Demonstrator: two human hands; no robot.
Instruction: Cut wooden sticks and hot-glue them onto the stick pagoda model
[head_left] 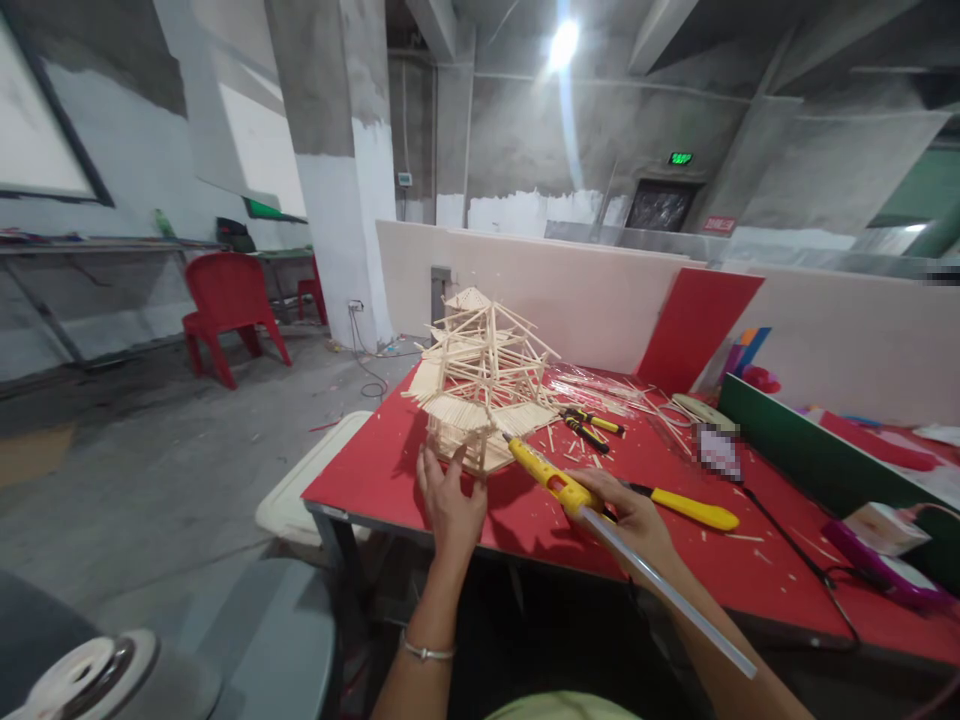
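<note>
A pagoda-like model of thin wooden sticks (491, 375) stands near the left end of the red table. Against its lower front, my left hand (456, 500) rests with fingers spread, touching the base tier. My right hand (626, 510) is wrapped round a yellow hot glue gun (551, 475). Its nozzle points up and left, close to the model's lower roof edge; whether it touches, I cannot tell. A long clear glue stick (667, 590) sticks out of the gun's back, slanting down to the right.
Yellow-and-black pliers (589, 425) and a yellow-handled tool (694, 508) lie on the red table (517, 515). Loose sticks (600, 385) are scattered behind. A black cable (784, 535) runs along the right. A green panel (817, 440) stands there. A red chair (229, 305) is on the left.
</note>
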